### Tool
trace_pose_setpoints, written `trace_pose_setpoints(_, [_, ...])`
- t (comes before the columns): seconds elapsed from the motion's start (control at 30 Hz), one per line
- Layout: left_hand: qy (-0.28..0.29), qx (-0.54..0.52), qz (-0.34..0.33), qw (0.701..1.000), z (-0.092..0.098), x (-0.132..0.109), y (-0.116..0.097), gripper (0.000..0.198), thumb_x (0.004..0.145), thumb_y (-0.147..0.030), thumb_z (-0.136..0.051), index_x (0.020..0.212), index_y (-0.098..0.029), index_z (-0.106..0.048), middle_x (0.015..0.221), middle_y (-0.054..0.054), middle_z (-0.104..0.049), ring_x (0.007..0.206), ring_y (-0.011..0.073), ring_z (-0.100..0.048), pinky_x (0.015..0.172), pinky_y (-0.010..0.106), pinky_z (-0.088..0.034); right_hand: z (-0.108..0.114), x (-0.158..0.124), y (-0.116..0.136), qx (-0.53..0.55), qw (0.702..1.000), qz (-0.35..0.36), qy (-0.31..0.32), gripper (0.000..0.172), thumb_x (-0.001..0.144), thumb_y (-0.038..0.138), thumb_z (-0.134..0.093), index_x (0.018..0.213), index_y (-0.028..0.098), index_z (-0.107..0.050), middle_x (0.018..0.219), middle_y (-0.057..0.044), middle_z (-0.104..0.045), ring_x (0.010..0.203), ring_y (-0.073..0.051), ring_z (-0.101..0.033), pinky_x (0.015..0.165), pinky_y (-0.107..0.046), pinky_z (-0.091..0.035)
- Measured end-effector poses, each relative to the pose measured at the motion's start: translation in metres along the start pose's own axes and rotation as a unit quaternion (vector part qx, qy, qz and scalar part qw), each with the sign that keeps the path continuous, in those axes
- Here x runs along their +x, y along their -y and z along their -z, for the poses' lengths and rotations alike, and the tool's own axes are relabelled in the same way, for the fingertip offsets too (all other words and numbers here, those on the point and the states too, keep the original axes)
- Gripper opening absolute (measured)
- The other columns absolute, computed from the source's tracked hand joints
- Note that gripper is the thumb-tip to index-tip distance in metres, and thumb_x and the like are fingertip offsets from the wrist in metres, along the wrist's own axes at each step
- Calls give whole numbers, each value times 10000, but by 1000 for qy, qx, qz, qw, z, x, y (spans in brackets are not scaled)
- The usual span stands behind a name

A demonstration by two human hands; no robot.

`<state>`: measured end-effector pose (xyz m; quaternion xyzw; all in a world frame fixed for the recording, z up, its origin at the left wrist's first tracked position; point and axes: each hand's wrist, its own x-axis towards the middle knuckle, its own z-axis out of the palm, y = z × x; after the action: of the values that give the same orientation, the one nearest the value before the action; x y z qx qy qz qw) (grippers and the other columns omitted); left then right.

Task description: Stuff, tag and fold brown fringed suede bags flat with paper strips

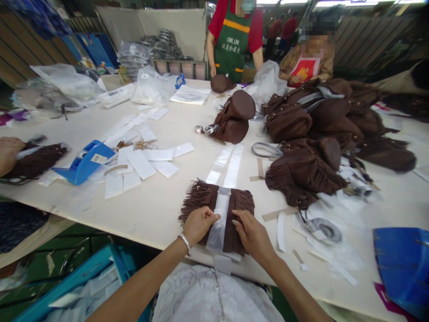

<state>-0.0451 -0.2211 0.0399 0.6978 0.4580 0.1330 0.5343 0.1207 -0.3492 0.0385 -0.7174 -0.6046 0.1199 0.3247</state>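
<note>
A dark brown fringed bag (238, 203) lies flat at the table's near edge, directly in front of me. A band of clear, whitish plastic (221, 205) runs across its middle, from the far side to the near side. My left hand (200, 224) rests on the bag's left half, thumb and forefinger pinched together at the band's left edge. On the right half, my right hand (250, 230) touches the brown surface with bent, slightly parted fingers. Two pale strips (228, 165) lie on the table just beyond the bag.
Brown bags (311, 116) are heaped at the right, with more (234, 117) at centre. White cards (140, 163) and a blue tape dispenser (85, 161) lie left; a blue object (402, 268) stands near right. Co-workers (233, 40) stand across; another person's hand (10, 152) reaches in left.
</note>
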Motion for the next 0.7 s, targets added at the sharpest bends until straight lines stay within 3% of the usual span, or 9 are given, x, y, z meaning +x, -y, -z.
trace_pose_setpoints(0.3, [27, -40, 9, 999, 0, -2, -3, 306, 775, -474, -591, 677, -187, -548, 467, -66, -494, 421, 93, -453, 469, 209, -328, 1, 1, 0, -2, 1000, 4, 3, 266, 945, 202, -412, 1177, 217, -542, 1110, -95, -611, 1069, -227, -589, 915, -409, -518])
trace_pose_setpoints(0.47, [41, -55, 25, 997, -3, 1, 0, 285, 770, -459, -576, 688, -194, -514, 513, -55, -548, 366, 78, -410, 400, 205, -265, 0, 1, 0, 8, 1000, -1, 4, 262, 947, 182, -410, 1177, 214, -532, 1115, -98, -597, 1079, -227, -576, 919, -414, -511])
trace_pose_setpoints(0.7, [25, -45, 11, 999, -6, -3, -3, 221, 794, -395, -561, 713, -198, -503, 518, -80, -499, 395, 72, -419, 430, 199, -280, 0, 0, 1, -8, 1000, 2, 16, 279, 938, 158, -409, 1185, 217, -526, 1126, -96, -579, 1084, -231, -570, 916, -405, -515])
